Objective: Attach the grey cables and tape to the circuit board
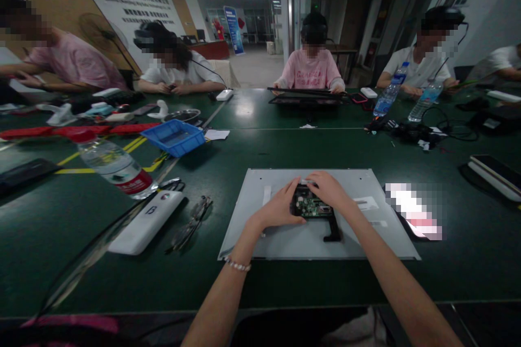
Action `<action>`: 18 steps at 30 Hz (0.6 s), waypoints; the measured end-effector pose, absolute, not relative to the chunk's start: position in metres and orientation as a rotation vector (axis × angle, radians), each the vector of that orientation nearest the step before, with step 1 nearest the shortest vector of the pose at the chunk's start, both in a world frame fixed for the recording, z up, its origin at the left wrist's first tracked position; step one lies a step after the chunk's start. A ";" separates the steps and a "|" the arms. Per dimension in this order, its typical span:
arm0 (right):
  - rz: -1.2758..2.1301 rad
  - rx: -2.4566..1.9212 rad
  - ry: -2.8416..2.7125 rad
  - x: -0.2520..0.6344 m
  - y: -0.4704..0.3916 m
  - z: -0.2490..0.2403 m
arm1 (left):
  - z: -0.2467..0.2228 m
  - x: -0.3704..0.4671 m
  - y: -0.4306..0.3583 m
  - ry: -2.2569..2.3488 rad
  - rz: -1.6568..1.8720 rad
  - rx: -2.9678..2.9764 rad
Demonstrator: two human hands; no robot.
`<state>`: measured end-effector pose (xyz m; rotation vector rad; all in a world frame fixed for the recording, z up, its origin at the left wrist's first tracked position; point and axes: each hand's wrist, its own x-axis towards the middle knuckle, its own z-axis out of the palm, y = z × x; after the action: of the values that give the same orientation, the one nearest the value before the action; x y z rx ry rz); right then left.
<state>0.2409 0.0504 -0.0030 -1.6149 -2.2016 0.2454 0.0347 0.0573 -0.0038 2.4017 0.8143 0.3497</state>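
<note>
A grey metal panel (pixel 285 244) lies flat on the green table in front of me. On its middle is a green circuit board (pixel 311 206) in a black frame, whose black bracket (pixel 334 230) reaches down to the right. My left hand (pixel 283 206) is at the board's left edge, thumb along the lower side and fingers at the top, closed around it. At the upper right edge of the board is my right hand (pixel 328 190), its fingers bent over the top; whatever its fingertips pinch is hidden.
Left of the panel are glasses (pixel 191 225), a white power bank (pixel 148 222), a water bottle (pixel 116 168) and a blue tray (pixel 175 138). A phone (pixel 413 211) lies to the right. Several people sit across the table (pixel 252 146), one holding a dark flat panel (pixel 307 98).
</note>
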 end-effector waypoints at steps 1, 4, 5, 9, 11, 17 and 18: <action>0.223 -1.612 -2.195 0.245 0.047 0.001 | -0.003 0.035 0.057 0.813 0.349 2.405; 0.171 -1.638 -2.155 0.267 0.031 0.011 | -0.002 0.035 0.056 0.821 0.347 2.411; 0.157 -1.667 -2.123 0.276 0.023 0.011 | -0.001 0.035 0.056 0.824 0.346 2.413; 0.189 -1.766 -2.035 0.308 -0.017 -0.004 | 0.002 0.035 0.055 0.824 0.319 2.412; 0.212 -1.792 -2.010 0.316 -0.035 -0.017 | 0.004 0.035 0.055 0.825 0.305 2.407; 0.108 -1.785 -2.109 0.312 -0.058 -0.034 | 0.004 0.035 0.055 0.836 0.308 2.393; 0.073 -1.798 -2.123 0.311 -0.059 -0.034 | 0.004 0.035 0.055 0.833 0.309 2.391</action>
<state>0.3105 -0.0589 -0.0340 -1.7981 -2.1230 0.0733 0.0350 0.0547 0.0043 2.3908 0.8335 0.3087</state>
